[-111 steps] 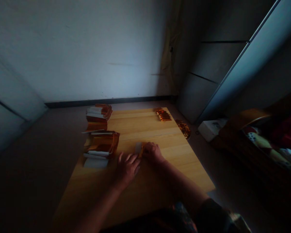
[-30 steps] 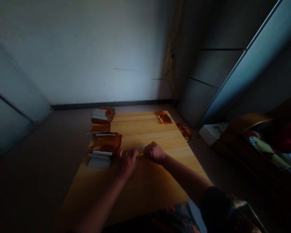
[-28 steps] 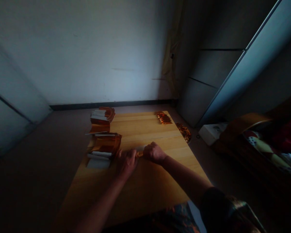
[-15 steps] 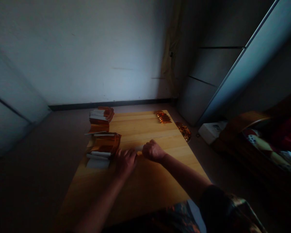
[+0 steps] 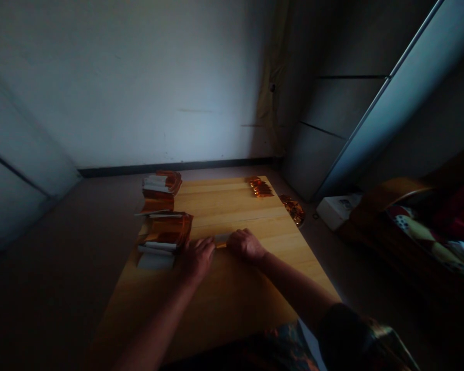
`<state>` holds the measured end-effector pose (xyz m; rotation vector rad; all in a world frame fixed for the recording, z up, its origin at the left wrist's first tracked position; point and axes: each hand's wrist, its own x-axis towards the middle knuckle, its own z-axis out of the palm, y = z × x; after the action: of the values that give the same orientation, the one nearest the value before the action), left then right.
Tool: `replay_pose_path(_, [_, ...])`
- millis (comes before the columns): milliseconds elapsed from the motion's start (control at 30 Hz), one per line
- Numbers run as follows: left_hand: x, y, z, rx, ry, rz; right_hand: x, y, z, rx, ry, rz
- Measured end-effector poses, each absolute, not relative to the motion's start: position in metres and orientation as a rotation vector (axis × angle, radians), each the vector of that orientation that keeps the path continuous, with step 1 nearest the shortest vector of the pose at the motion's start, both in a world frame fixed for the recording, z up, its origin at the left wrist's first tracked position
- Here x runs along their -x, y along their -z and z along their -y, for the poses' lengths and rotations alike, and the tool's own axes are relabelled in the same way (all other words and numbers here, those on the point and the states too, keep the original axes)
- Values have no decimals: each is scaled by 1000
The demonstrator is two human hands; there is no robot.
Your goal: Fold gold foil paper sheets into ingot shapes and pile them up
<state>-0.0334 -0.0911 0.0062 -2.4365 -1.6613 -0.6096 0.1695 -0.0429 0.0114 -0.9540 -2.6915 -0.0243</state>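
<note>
A narrow strip of grey-white paper and orange foil (image 5: pixel 220 240) lies on the wooden table (image 5: pixel 235 206), running between my hands. My left hand (image 5: pixel 196 260) is curled over the strip's left end. My right hand (image 5: pixel 245 245) grips its right end, with the orange part showing beside the fingers. Just left of my left hand stands a stack of orange foil and white paper (image 5: pixel 165 232). A second, similar stack (image 5: pixel 160 186) stands behind it, at the table's far left corner.
A small heap of orange foil pieces (image 5: pixel 259 187) lies at the table's far edge. A gold foil pile (image 5: pixel 293 209) sits by the right edge. A white box (image 5: pixel 336 211) and a bed with patterned cloth (image 5: pixel 417 226) lie to the right.
My hands have come closer around the strip, which now lies flatter and more level between them. The view has tilted slightly, and the stacks have not visibly shifted.
</note>
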Motion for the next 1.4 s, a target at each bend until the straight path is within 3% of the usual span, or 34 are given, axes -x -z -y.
replay_pose_path(433, [43, -5, 90, 2509, 646, 1628, -167, -3, 53, 953, 133, 2652])
replay_pose_path(967, [43, -8, 95, 2511, 631, 1602, -178, 10, 33, 942, -358, 2458])
replay_pose_path(1400, [35, -13, 99, 2550, 544, 1569, -173, 1, 50, 1058, -250, 2479])
